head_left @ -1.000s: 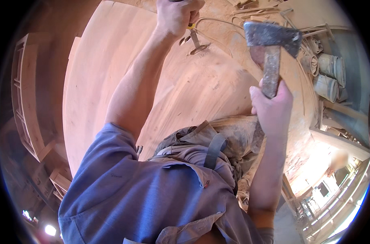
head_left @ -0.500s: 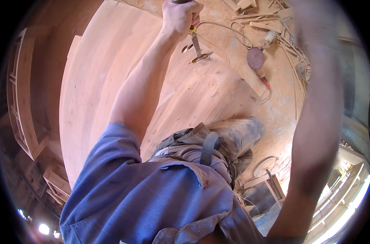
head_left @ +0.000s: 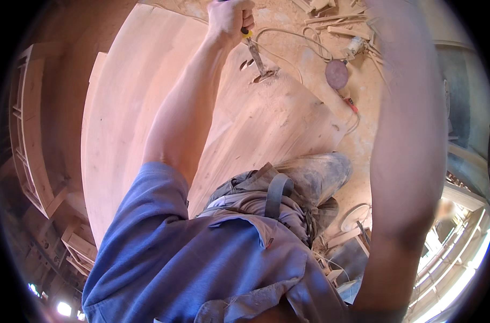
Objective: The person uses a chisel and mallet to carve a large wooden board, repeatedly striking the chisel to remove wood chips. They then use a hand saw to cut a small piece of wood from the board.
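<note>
My left hand is closed around the dark and yellow handle of a chisel near the top edge. The blade slants down, and its tip sits at a rough, dark-edged hollow in a broad pale wooden panel. Beside it, a little up and left, lies a smaller dark hole. My right forearm reaches up along the right side, smeared by motion. The right hand is past the top edge, so whatever it holds is hidden.
Right of the panel, a round purple-brown sanding disc lies on the dusty floor near a looping cord. Scrap wood strips are heaped beyond it. A wooden frame stands at the left. My bent knee is beside the panel.
My right forearm has swung leftward, still blurred. My left hand has shifted slightly up and left, tilting the chisel more, while its tip stays at the same hollow.
</note>
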{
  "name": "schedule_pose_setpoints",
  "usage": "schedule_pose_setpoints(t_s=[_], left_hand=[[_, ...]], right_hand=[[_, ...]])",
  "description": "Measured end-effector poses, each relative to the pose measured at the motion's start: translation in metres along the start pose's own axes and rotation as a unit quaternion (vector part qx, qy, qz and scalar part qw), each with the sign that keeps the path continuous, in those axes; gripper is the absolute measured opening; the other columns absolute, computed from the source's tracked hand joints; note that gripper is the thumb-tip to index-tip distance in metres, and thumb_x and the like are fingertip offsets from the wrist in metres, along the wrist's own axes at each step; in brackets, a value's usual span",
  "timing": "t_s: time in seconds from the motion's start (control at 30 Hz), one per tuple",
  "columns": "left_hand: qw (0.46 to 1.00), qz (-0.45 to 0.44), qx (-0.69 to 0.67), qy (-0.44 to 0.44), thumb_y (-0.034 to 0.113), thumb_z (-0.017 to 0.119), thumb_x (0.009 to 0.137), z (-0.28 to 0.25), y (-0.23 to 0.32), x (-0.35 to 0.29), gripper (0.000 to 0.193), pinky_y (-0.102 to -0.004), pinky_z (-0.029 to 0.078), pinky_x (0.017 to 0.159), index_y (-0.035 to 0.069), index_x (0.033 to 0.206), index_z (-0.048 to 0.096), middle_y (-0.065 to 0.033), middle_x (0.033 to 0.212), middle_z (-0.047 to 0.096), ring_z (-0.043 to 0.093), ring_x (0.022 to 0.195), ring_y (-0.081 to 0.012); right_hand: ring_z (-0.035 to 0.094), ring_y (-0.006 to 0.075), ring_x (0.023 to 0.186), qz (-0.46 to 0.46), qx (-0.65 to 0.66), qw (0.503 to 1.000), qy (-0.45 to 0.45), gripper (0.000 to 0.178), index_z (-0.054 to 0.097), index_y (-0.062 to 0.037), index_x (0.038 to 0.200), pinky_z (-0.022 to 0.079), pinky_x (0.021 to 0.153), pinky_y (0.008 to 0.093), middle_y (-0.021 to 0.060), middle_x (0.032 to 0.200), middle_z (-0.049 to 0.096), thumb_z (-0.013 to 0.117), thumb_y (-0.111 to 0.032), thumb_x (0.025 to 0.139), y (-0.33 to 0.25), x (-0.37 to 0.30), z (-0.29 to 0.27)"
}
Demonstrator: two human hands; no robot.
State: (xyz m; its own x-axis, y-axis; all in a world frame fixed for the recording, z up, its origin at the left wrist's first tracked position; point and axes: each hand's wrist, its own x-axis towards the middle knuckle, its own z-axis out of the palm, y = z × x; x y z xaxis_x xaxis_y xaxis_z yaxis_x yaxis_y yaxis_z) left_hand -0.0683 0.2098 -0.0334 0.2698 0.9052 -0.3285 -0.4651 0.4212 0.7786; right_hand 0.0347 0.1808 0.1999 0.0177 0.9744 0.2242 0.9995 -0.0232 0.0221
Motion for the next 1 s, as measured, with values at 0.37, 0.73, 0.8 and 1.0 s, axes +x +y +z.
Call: schedule_pose_setpoints(t_s=[0.37,0.73,0.8,1.0], left_hand=[[0.997,-0.031,-0.053,0.044,0.005,0.058,0.078,-0.043,-0.009,0.015,0.040,-0.0326,0.016,0.041,0.021,0.056,0.029,0.0063,0.051,0.026,0.022,0.040,-0.0104],[0.990,0.012,0.034,0.137,-0.003,0.056,0.083,0.007,0.008,-0.004,0.034,-0.0318,0.023,0.048,0.014,0.061,0.036,0.0025,0.055,0.034,0.029,0.045,-0.0105],[0.982,0.021,-0.049,0.183,-0.004,0.055,0.083,0.007,-0.005,-0.003,0.036,-0.0317,0.022,0.048,0.015,0.060,0.035,0.0025,0.055,0.033,0.028,0.045,-0.0105],[0.998,-0.024,-0.043,0.042,-0.003,0.054,0.084,-0.038,-0.015,0.018,0.036,-0.0317,0.022,0.048,0.015,0.060,0.035,0.0024,0.056,0.033,0.030,0.046,-0.0110]], right_hand=[[0.071,0.0328,0.109,0.000,-0.078,0.990,-0.113,0.028,0.071,-0.0073,0.119,0.057,0.092,0.0459,0.0161,0.116,0.073,0.057,-0.014,0.095,-0.012,-0.038,0.012],[0.071,0.0325,0.108,-0.082,-0.070,0.966,-0.236,0.035,0.065,-0.0096,0.129,0.057,0.092,0.0459,0.0172,0.116,0.073,0.056,-0.014,0.095,-0.021,-0.025,0.057],[0.071,0.0324,0.108,-0.038,-0.064,0.965,-0.251,0.036,0.064,-0.0100,0.130,0.057,0.092,0.0459,0.0174,0.116,0.073,0.056,-0.014,0.095,-0.011,-0.042,0.041],[0.071,0.0322,0.108,-0.026,-0.026,0.991,-0.128,0.041,0.061,-0.0112,0.136,0.057,0.092,0.0459,0.0180,0.115,0.072,0.055,-0.014,0.096,-0.018,-0.041,0.013]])
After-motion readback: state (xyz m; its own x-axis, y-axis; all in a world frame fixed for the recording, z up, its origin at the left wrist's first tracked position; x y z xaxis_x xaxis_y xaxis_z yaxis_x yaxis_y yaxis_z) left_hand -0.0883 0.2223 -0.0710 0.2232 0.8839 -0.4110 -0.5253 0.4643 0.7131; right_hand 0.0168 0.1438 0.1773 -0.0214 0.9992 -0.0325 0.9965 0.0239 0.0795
